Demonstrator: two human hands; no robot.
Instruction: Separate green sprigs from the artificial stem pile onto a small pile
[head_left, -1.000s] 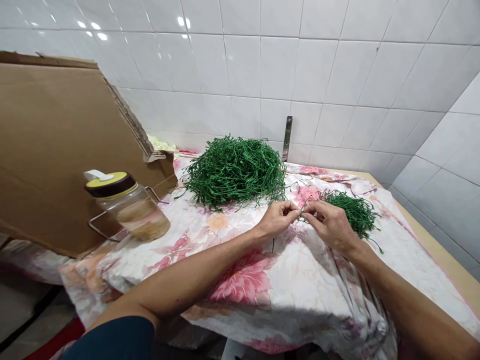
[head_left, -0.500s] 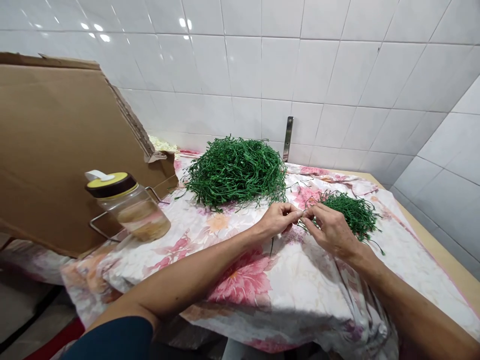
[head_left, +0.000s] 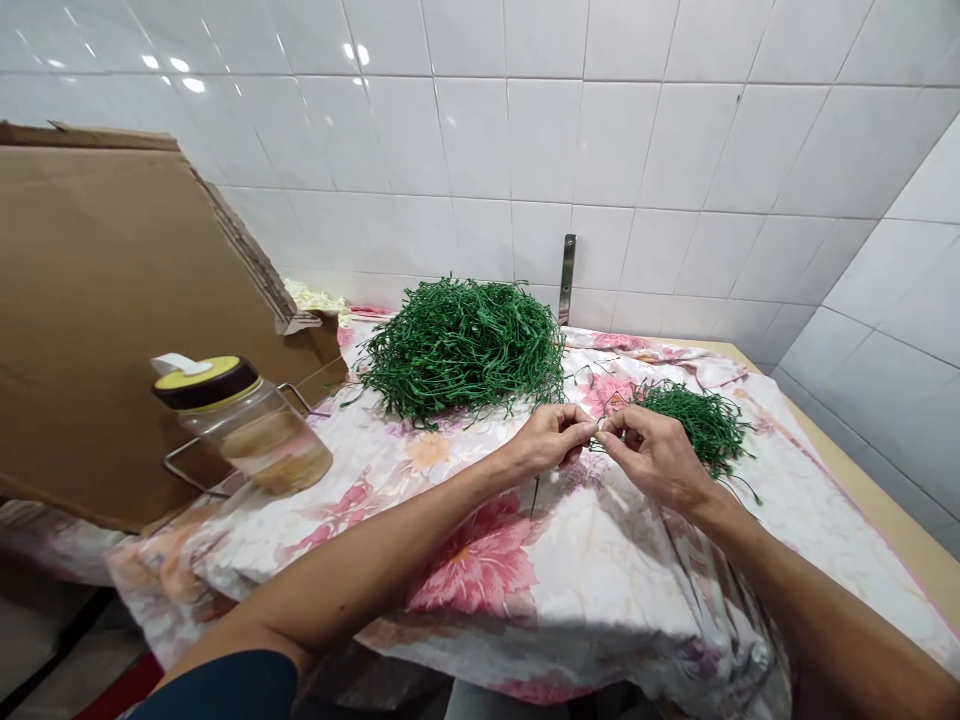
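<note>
Well, this one head view looks down on 2 bare hands held close together above a flowery cloth (head_left: 480, 570). The left hand (head_left: 550, 440) and the right hand (head_left: 652, 455) meet at the tips. The left fingers (head_left: 577, 428) and the right fingers (head_left: 611, 425) are almost closed, and they pinch a thin green strand (head_left: 598, 442) between them. The hold is very small, so I cannot tell exactly how the strand lies inside it. Just below the left fingers, a thin dark strand (head_left: 535, 495) hangs down.

Right of the fingers lies a small heap of green strands (head_left: 697, 425), and it almost touches the right hand. Behind the fingers and to the left is a much bigger heap of green strands (head_left: 461, 350). Both heaps rest on the cloth, which covers a wooden table (head_left: 862, 470).

Farther left of the fingers, a clear plastic jar (head_left: 244, 425) with a yellow and dark lid leans on a wire stand (head_left: 187, 465). Behind the jar stands a big cardboard sheet (head_left: 90, 300). Beyond the fingers rises a white tile wall (head_left: 525, 150).
</note>
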